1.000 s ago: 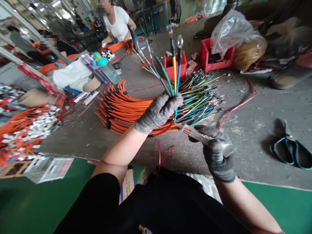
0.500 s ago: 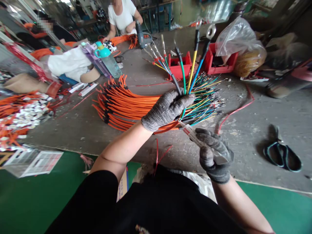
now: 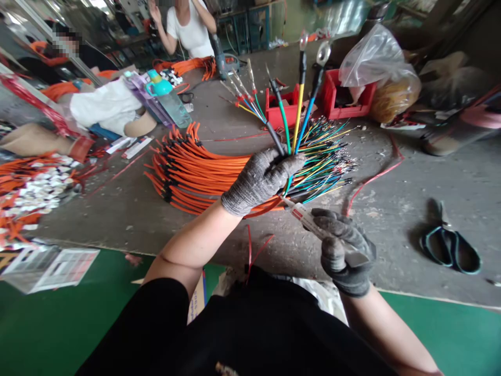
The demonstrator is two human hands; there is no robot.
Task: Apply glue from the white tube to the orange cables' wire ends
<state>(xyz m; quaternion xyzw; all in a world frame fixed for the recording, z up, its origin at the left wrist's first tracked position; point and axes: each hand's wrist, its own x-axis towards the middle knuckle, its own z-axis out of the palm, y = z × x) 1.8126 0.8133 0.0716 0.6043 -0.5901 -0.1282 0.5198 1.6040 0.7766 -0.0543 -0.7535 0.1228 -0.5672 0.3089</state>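
Note:
My left hand (image 3: 262, 177), in a grey knit glove, is closed around a wire harness just below where it fans out. Upward from the fist rise a yellow wire (image 3: 299, 104), a blue wire (image 3: 309, 112) and a green wire (image 3: 283, 117); ring terminals tip the yellow and blue ones. A black-sheathed branch (image 3: 275, 137) ends in several thin wires with pins. Lower right, my gloved right hand (image 3: 346, 250) is closed on a narrow white strip with red print (image 3: 305, 218), whose pointed end meets the harness under my left hand.
Behind my left hand lies a bundle of orange cables (image 3: 195, 169). Scissors (image 3: 450, 245) rest at right. Red bins (image 3: 346, 102) and a plastic bag (image 3: 376, 62) stand farther back. A bottle (image 3: 172, 102), a heat gun (image 3: 225, 60) and a co-worker (image 3: 190, 26) are beyond.
The view has shifted slightly, moving the scene a little left. Both hands keep their grips. The co-worker has raised both hands from the table toward the head.

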